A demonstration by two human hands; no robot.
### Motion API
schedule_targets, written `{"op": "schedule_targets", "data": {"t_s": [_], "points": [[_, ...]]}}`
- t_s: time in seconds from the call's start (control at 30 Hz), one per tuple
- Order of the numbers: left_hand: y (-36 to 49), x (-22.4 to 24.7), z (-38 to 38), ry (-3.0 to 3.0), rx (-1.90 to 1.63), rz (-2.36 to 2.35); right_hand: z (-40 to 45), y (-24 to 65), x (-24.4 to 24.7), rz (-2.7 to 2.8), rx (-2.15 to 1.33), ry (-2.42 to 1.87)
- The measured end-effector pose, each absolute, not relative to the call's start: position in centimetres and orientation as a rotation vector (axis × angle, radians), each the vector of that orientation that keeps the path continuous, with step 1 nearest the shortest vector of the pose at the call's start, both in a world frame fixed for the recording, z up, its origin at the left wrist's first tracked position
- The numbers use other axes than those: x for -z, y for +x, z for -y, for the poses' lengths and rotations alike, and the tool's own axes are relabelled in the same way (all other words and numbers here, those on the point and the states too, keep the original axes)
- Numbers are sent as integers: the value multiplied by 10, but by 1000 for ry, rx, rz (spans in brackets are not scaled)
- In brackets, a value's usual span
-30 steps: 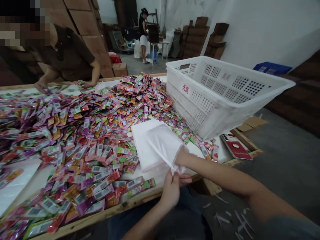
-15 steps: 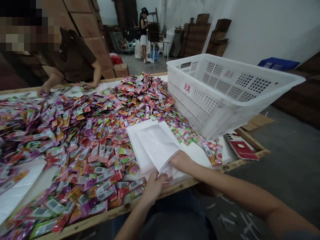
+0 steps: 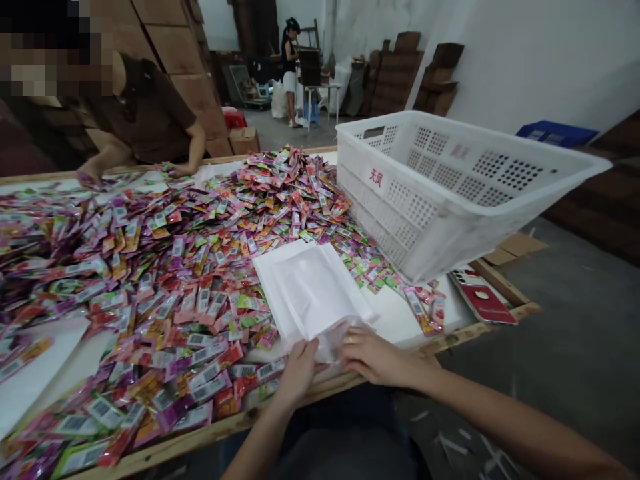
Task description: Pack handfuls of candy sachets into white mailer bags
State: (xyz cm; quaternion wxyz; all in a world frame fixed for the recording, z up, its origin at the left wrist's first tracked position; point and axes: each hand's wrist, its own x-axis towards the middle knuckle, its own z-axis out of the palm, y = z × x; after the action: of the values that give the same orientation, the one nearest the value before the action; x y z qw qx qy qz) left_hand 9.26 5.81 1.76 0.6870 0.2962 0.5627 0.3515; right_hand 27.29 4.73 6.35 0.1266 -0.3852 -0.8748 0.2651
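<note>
left hand and right hand both pinching the near end of this white bag on the table, hemmed in by loose packets, plus a big crate and phone off to the right

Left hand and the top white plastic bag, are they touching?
Touching. The head view shows the left hand with its thumb lying over the near edge of the top white plastic bag, no gap between.

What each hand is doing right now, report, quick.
Left hand: closed on the white bag at its near edge.
Right hand: closed on the same edge, further right.
</note>
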Motion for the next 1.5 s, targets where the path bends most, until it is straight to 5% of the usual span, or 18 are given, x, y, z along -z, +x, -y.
{"op": "schedule_targets", "data": {"t_s": [0.13, 0.27, 0.4, 0.6, 0.83, 1.0, 1.2, 1.33, 1.5], "points": [[62, -25, -68, 752, -698, -1282, 6, 365, -65, 2410, -941, -1631], [23, -28, -71, 1370, -538, -1204, 42, 418, -48, 2433, -583, -2163], [2, -29, -84, 2205, -719, -1430, 1, 357, -47, 2461, -160, -1703], [-2, -15, -109, 3001, -191, -532, -79, 302, -27, 2860, 37, -623], [-3, 7, -101, 2644, -345, -465, -77, 321, -2, 2737, -10, -506], [21, 4, -100, 2085, -727, -1339, -80, 296, -4, 2183, -345, -1261], [34, 1, -113, 1566, -794, -1598, -110, 269, -17, 1603, -893, -1819], [32, -4, -120, 1086, -708, -1544, -126, 265, -35, 1258, -1463, -1914], [39, -37, -133, 767, -748, -1148, -130, 264, -71, 1098, -1493, -1606]]}}
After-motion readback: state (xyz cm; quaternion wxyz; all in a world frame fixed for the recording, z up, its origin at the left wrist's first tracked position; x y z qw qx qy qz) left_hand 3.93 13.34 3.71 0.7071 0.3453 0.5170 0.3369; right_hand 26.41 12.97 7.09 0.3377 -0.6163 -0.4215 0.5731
